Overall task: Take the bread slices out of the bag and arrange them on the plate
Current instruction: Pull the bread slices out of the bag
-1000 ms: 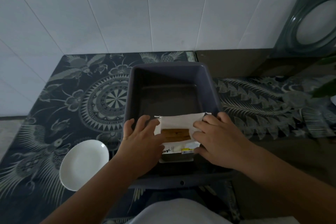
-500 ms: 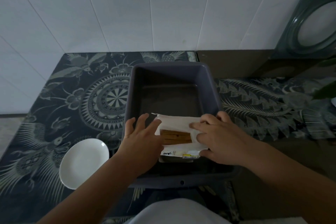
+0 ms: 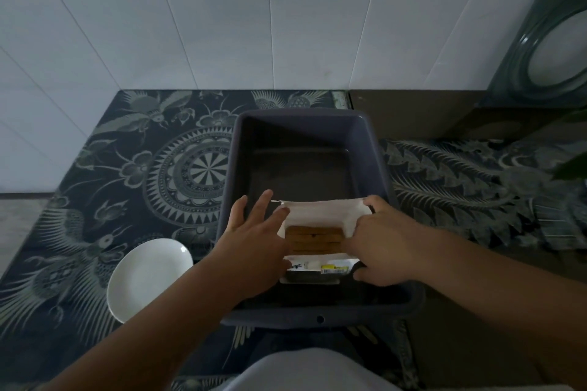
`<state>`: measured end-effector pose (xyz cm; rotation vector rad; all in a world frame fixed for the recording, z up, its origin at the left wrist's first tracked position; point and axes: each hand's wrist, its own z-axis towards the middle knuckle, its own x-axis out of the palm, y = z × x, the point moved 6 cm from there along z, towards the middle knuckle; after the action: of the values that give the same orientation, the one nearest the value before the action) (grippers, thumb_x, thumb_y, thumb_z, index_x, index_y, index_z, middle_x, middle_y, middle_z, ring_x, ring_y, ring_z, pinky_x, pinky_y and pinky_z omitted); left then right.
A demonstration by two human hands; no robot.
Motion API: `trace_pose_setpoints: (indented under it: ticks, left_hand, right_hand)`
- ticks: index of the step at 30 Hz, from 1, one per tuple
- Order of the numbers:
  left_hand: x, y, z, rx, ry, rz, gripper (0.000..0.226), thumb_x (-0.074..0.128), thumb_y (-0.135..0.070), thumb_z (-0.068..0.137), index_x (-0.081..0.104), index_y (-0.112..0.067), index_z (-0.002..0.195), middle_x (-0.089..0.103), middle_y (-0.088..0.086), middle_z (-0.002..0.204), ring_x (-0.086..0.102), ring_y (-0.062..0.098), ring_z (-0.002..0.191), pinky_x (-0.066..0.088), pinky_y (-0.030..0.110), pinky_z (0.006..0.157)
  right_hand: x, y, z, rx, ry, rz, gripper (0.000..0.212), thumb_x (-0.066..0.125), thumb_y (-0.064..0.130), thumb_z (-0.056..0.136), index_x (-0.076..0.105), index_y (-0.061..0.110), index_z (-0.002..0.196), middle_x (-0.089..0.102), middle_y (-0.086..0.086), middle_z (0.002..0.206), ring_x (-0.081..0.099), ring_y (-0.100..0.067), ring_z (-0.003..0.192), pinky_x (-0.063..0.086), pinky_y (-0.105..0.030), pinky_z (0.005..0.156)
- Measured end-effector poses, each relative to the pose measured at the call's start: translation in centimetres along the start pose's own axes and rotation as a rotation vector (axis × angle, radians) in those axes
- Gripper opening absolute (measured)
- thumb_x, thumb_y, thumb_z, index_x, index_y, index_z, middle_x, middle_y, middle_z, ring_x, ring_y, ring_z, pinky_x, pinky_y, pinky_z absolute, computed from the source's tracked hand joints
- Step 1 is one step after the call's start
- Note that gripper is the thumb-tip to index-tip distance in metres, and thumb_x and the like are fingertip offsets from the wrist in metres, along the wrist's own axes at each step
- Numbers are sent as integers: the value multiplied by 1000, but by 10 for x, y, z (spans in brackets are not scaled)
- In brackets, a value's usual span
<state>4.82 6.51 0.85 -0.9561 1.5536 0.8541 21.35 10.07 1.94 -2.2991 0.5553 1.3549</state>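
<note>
A white bread bag (image 3: 320,211) lies in the near end of a dark grey bin (image 3: 305,124). Its mouth is spread wide, and the brown crust edges of the bread slices (image 3: 313,238) show inside. My left hand (image 3: 254,238) rests on the bag's left side with the fingers stretched out over the opening edge. My right hand (image 3: 378,241) grips the bag's right edge, pulling it outward. A white oval plate (image 3: 147,278) sits on the patterned cloth, left of the bin, with nothing on it.
The bin's far half holds nothing. A dark patterned cloth (image 3: 127,168) covers the counter against a white tiled wall. A green round-framed object (image 3: 552,41) leans at the back right. A leaf (image 3: 571,165) pokes in from the right edge.
Both hands have pulled the bag's mouth wider apart. My right hand slid right toward the bag's corner, and more of the white inner lining and bread now shows.
</note>
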Motion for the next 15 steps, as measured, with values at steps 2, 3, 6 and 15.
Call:
trace_pose_setpoints:
  ticks: [2, 3, 6, 15]
  left_hand:
    - [0, 3, -1, -15, -16, 13, 34, 51, -53, 91, 56, -39, 121, 18, 8, 162, -10, 38, 148, -14, 66, 109]
    - [-1, 5, -2, -26, -26, 17, 37, 51, -54, 90, 54, -39, 124, 20, 7, 161, -8, 38, 148, -13, 66, 109]
    - [-4, 7, -2, -45, -36, 15, 39, 51, -55, 89, 54, -39, 124, 25, 6, 159, -4, 36, 148, -11, 64, 108]
    - [-5, 0, -2, 28, -17, -9, 23, 67, -38, 85, 58, -35, 105, 19, 20, 159, -13, 47, 145, -36, 58, 93]
  right_hand:
    - [-1, -2, -1, 21, -25, 3, 38, 48, 56, 88, 65, 28, 106, 72, 6, 95, 63, -17, 90, 17, -45, 108]
    - [-2, -4, -2, 33, -40, 6, 39, 48, 56, 88, 64, 27, 108, 72, 5, 97, 62, -18, 87, 20, -42, 103]
    - [-4, -4, -5, 71, -24, 0, 38, 46, 55, 90, 65, 27, 108, 71, 5, 97, 57, -18, 80, 21, -38, 91]
    - [-2, 2, -8, 130, 99, 56, 64, 26, 68, 93, 72, 23, 99, 64, 3, 103, 50, -16, 102, 20, -46, 100]
